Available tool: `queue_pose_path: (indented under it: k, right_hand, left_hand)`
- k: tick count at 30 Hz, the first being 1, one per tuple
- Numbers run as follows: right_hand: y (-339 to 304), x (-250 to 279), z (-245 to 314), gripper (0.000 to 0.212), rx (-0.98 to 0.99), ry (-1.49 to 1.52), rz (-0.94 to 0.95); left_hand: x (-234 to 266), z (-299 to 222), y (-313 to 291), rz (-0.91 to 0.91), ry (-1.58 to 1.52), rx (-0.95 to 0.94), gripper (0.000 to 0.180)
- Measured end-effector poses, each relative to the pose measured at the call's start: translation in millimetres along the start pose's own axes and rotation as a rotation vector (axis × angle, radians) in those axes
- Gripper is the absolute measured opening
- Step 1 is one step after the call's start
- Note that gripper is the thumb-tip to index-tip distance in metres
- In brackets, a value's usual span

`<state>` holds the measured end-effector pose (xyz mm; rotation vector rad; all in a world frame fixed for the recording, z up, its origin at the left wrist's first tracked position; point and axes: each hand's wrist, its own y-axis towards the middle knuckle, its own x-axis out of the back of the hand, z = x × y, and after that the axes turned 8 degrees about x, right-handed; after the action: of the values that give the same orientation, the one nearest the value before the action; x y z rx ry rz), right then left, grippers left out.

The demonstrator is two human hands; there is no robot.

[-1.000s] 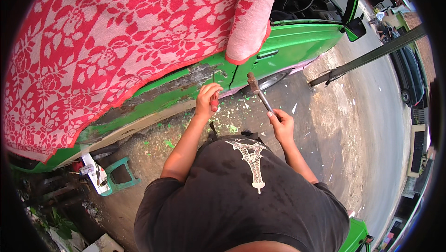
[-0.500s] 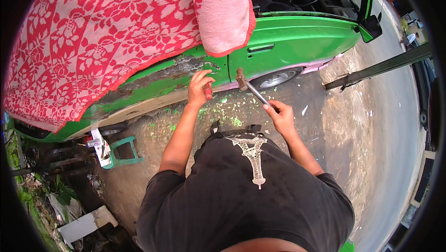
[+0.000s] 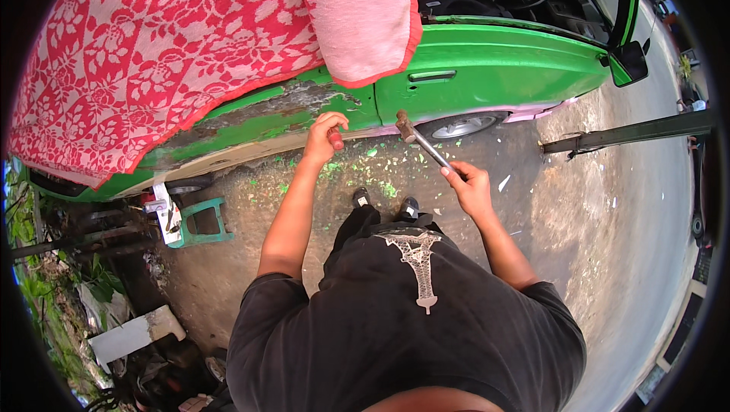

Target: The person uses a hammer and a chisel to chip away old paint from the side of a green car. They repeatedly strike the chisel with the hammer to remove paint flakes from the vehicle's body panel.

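Note:
My left hand (image 3: 322, 137) is closed round the red handle (image 3: 336, 139) of a tool and held up against the damaged side of a green vehicle (image 3: 487, 62). The tool's tip is hidden, so I cannot tell its kind. My right hand (image 3: 471, 190) grips the shaft of a hammer (image 3: 430, 150). The hammer's rusty head points toward the vehicle, to the right of my left hand, apart from it. Behind my left hand, the panel's paint is peeled and a rough grey-brown patch (image 3: 285, 110) shows.
A red and pink floral blanket (image 3: 175, 55) drapes over the vehicle. Green paint chips (image 3: 331, 171) litter the ground by my shoes (image 3: 411, 205). At the left stands a green plastic stool (image 3: 204, 222) with things on it. A dark post (image 3: 631, 134) rises at the right.
The view has shifted, and my shoes now show more fully. Both hands keep their holds; the red handle now points more toward me.

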<state>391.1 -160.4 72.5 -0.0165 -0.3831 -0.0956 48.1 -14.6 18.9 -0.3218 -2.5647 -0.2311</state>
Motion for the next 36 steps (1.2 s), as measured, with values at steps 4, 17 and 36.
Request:
queue_pose_path:
  k: [4, 17, 36]
  right_hand:
    - [5, -3, 13, 0.031, 0.015, -0.019, 0.001]
    - [-13, -39, 62, 0.03, 0.023, -0.137, -0.089]
    - [-32, -70, 54, 0.031, -0.049, -0.098, -0.121]
  left_hand:
    - [1, -7, 7, -0.015, 0.05, -0.187, 0.029]
    - [-4, -10, 12, 0.091, 0.332, -0.421, 0.035]
    - [-3, 16, 33, 0.159, 0.118, -0.68, 0.034]
